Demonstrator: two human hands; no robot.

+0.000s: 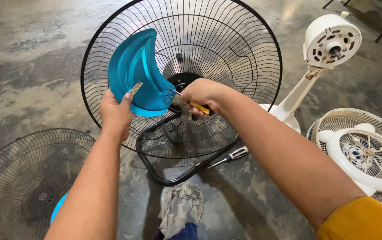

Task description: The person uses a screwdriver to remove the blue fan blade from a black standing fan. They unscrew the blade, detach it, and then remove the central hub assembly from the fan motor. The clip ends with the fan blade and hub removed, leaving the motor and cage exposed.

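Note:
My left hand point(116, 112) grips the lower edge of a curved blue fan blade point(137, 71), held up in front of the black wire rear guard point(231, 49) of a floor fan. My right hand point(201, 94) is closed around a yellow-handled tool point(199, 107) whose metal tip touches the blade near its hub end. The fan's dark motor hub point(183, 81) shows behind the hand. The fan stands on a black tubular base point(173, 178).
A screwdriver point(231, 156) with a black and white handle lies on the concrete floor. A loose black wire grille point(26, 178) lies at the left. A white fan motor on a stand point(328, 40) and a white grille point(368, 151) sit at the right. A rag point(181, 209) lies nearby.

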